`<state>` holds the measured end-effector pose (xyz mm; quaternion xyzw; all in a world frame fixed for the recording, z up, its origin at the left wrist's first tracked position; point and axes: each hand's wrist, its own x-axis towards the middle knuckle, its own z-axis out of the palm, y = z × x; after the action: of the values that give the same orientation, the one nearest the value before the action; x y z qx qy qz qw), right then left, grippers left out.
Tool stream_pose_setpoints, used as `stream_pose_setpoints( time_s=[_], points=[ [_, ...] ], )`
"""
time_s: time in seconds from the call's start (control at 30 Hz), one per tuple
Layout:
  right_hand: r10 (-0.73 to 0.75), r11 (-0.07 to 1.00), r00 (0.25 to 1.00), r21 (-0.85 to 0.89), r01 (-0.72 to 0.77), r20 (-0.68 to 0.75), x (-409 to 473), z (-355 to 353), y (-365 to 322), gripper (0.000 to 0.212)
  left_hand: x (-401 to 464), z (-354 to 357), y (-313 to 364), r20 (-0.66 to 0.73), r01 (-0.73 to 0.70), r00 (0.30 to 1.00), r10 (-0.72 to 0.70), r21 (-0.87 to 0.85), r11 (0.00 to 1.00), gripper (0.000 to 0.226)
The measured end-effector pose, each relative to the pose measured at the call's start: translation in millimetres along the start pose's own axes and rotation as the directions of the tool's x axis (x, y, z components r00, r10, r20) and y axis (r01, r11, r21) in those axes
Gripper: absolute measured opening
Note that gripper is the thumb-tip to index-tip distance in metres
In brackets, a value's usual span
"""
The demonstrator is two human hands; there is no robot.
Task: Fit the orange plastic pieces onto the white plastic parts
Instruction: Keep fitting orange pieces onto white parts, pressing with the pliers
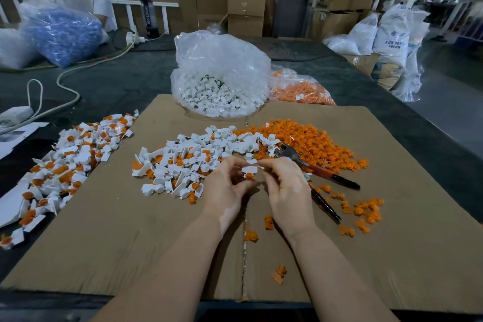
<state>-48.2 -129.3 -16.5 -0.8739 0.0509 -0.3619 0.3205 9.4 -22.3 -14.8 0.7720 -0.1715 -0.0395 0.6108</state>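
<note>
Your left hand (226,185): fingers curled, pinching a white plastic part (249,169) with an orange plastic piece (248,176) at its underside.
Your right hand (285,191): fingertips pinching the same part's right end.
Held part: above the cardboard sheet (125,230), near its middle seam.
White heap (198,157): on the cardboard, just beyond your hands.
Orange heap (308,144): on the cardboard's far right.
Pliers (313,167): on the cardboard, right of your hands.

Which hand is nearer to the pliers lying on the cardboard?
Right. The right hand sits just beside the pliers, partly overlapping their handles in view. The left hand is farther, on the other side of the white part both hands pinch.
</note>
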Motion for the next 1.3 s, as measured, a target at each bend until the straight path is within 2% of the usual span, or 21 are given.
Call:
stream_pose_setpoints(
  time_s=[0.1,0.53,0.7,0.83,0.97,1.1,1.3],
  points=[
    [0.024,0.999,1.0,-0.026,-0.024,-0.003,0.0,-0.3,1.2,0.02,-0.2,-0.5,-1.0,-0.016,0.002,1.0,-0.003,-0.018,1.0,0.03],
    [-0.041,0.997,0.999,-0.066,0.041,0.015,-0.7,-0.8,-1.9,0.019,-0.9,-0.9,1.2,-0.007,-0.014,1.0,0.014,0.026,1.0,0.028],
    [0.008,0.996,1.0,-0.092,-0.008,-0.005,-1.0,0.0,-0.1,0.019,-1.0,-0.4,0.9,-0.03,0.003,1.0,-0.002,0.008,1.0,0.027],
    [-0.041,0.997,0.999,-0.061,0.042,0.013,-0.8,-0.7,-1.2,0.013,-1.1,-0.8,-0.2,-0.027,-0.012,1.0,0.013,0.057,0.998,0.026],
    [-0.066,0.996,0.994,-0.05,0.071,0.09,-0.4,-1.6,-3.2,0.01,-2.1,-1.0,0.1,-0.011,-0.062,0.998,0.065,0.177,0.982,0.025],
    [-0.036,0.999,0.989,-0.027,0.04,0.141,-0.5,-1.8,-3.5,0.01,-3.2,0.8,1.2,0.036,-0.085,0.996,0.079,0.235,0.968,0.023],
    [-0.067,0.996,0.986,-0.042,0.074,0.15,0.5,-0.9,-3.2,0.012,-3.1,2.1,0.3,0.051,-0.082,0.996,0.07,0.282,0.956,0.019]
  ],
)
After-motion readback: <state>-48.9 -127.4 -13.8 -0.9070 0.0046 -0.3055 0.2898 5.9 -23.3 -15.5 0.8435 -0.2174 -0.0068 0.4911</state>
